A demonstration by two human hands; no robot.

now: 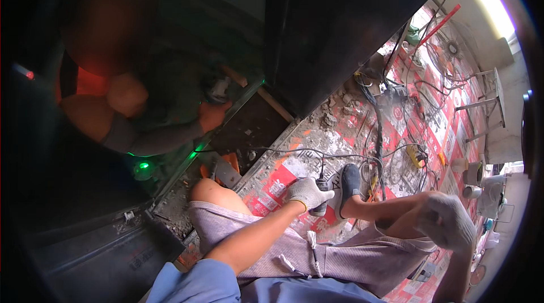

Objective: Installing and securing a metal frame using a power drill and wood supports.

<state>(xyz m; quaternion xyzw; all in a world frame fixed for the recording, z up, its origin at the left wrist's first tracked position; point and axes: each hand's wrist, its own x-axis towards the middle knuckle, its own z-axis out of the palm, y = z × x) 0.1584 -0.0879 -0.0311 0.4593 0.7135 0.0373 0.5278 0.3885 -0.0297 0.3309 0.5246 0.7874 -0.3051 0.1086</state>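
Observation:
My left hand (307, 194), in a pale knitted work glove, is wrapped round a dark corded power tool (321, 208) between my legs. The tool's cord leaves its far end, and my hand hides part of its body, so its exact kind does not show. My right hand (447, 222), gloved too, is by my right knee with the wrist bent. It is blurred, and its finger positions do not show clearly. Just left of the power tool, a grey metal blade-like piece (226, 174) and an orange object (231, 160) lie by the door sill.
Another person's hand (213, 115) reaches near a grinder-like tool (217, 89) in the dark doorway. A dark door panel (340, 14) stands ahead. Rubble (334, 113), black cables (378, 133) and a yellow socket block (416, 156) lie on the red-and-white floor covering. A fan (451, 48) stands far right.

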